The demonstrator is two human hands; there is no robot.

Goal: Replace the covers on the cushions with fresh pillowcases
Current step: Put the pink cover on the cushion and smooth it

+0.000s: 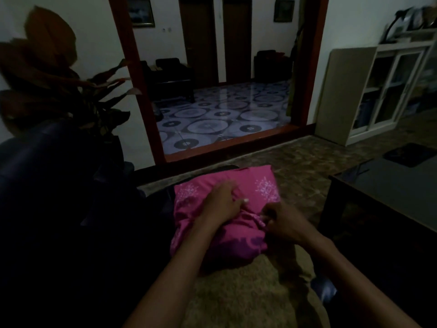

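A cushion in a pink pillowcase (227, 235) with white flower prints lies on my lap, low in the middle of the view. My left hand (221, 204) lies on top of it with curled fingers gripping a fold of the pink cloth near its middle. My right hand (282, 221) pinches the bunched edge of the pillowcase just to the right of the left hand. The two hands almost touch. The room is dim, and the cushion inside the cover is hidden.
A dark sofa (47, 185) fills the left, with a large-leaved plant (59, 74) behind it. A dark low table (387, 192) stands at the right. A white glass-door cabinet (390, 91) is at the far right. A red-framed doorway (224, 143) opens ahead onto a patterned floor.
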